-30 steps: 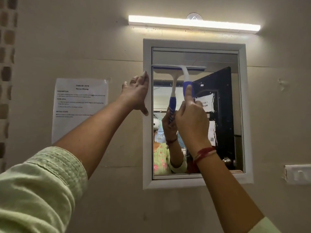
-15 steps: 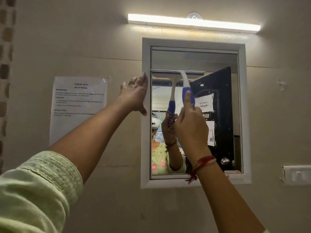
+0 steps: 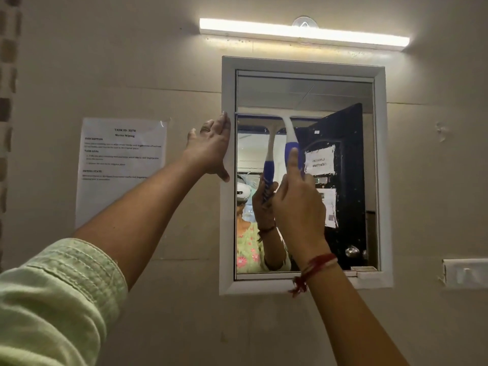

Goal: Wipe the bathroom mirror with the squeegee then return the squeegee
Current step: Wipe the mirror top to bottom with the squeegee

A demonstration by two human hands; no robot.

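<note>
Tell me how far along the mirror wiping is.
Mid-wipe. The right hand grips the squeegee, its blade across the upper part of the mirror; whether any glass is clean cannot be judged. The left hand lies open on the frame. Left: the glass below the blade, then returning the squeegee.

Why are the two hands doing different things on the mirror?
The left hand is open and flat, pressing the mirror frame. The right hand is closed round the squeegee, lower down, over the glass. The right wrist has a red thread; the left doesn't. Both reach up.
</note>
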